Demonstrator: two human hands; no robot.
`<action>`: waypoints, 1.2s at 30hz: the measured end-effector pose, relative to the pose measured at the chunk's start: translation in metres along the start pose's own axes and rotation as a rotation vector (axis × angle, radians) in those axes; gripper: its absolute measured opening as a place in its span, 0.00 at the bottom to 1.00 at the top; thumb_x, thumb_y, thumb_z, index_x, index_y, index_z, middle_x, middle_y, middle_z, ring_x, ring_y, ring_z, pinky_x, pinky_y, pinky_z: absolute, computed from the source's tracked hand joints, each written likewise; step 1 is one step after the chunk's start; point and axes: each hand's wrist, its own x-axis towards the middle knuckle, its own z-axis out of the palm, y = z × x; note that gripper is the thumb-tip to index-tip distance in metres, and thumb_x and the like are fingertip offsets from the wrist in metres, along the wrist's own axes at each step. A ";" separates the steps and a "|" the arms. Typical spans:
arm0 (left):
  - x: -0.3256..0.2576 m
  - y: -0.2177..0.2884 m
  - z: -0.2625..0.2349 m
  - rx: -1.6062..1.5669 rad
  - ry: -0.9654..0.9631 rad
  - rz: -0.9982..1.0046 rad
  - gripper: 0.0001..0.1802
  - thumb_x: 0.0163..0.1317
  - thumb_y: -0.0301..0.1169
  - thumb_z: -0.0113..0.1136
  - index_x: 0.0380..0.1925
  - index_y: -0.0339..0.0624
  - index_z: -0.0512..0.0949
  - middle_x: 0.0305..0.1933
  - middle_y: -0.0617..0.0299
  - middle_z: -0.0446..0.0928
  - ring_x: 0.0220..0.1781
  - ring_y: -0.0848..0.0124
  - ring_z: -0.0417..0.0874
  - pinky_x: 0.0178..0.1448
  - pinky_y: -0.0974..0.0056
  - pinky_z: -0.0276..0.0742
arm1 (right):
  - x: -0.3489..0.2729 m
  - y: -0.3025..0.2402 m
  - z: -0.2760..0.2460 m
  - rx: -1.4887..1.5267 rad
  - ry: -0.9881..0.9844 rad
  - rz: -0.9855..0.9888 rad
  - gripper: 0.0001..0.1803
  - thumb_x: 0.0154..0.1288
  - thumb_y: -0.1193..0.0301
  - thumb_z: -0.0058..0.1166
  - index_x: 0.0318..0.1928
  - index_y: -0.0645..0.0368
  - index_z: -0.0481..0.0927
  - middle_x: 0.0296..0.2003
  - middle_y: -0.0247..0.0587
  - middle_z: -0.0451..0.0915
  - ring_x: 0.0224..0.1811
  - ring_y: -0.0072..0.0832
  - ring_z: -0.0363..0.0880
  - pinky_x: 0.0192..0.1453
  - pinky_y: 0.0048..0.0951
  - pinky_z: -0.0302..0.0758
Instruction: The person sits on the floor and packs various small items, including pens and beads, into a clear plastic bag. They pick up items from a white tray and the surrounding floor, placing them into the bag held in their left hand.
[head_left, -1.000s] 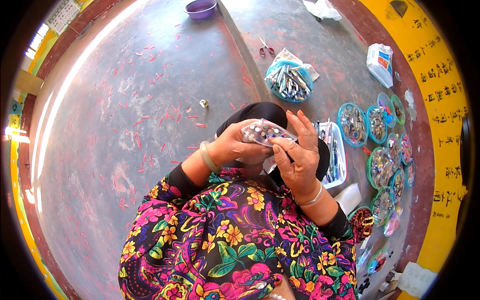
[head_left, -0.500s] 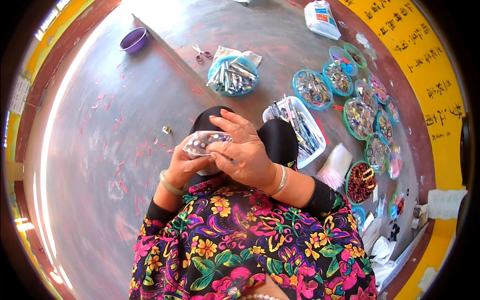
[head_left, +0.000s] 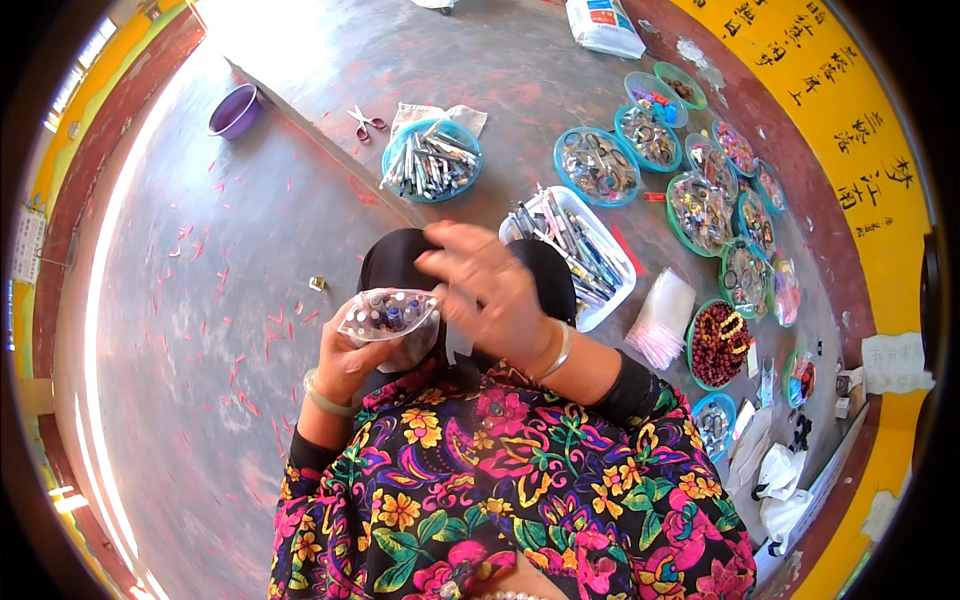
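Observation:
My left hand (head_left: 345, 355) grips a clear plastic bag (head_left: 408, 350) by its side, above my knees. The bag's mouth gapes upward, and the round ends of several pens (head_left: 392, 316) show inside it, some white, some blue. Just right of the bag, my right hand (head_left: 485, 290) is blurred by motion. Its fingers are stretched out and apart, with nothing visible in them. Beyond my right knee stands a white basket (head_left: 632, 282) filled with pens. Farther off, a blue round basket (head_left: 476, 183) holds more pens.
Scissors (head_left: 366, 123) and a purple basin (head_left: 235, 112) are on the floor at the far left. Several round baskets (head_left: 598, 165) of trinkets crowd the right side, one with dark red beads (head_left: 718, 345). A stack of clear bags (head_left: 664, 312) lies near the white basket.
My right hand has come off the bag's mouth and moved slightly right, its fingers now apart. The bag's mouth shows wider, with more pen ends visible. The whole view has shifted a little.

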 end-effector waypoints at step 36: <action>-0.005 0.008 -0.009 0.049 0.015 0.039 0.26 0.53 0.21 0.62 0.54 0.28 0.69 0.51 0.54 0.77 0.52 0.71 0.77 0.58 0.66 0.71 | -0.126 0.193 -0.140 0.165 0.641 0.843 0.08 0.66 0.74 0.50 0.45 0.60 0.71 0.37 0.40 0.80 0.40 0.27 0.81 0.40 0.24 0.80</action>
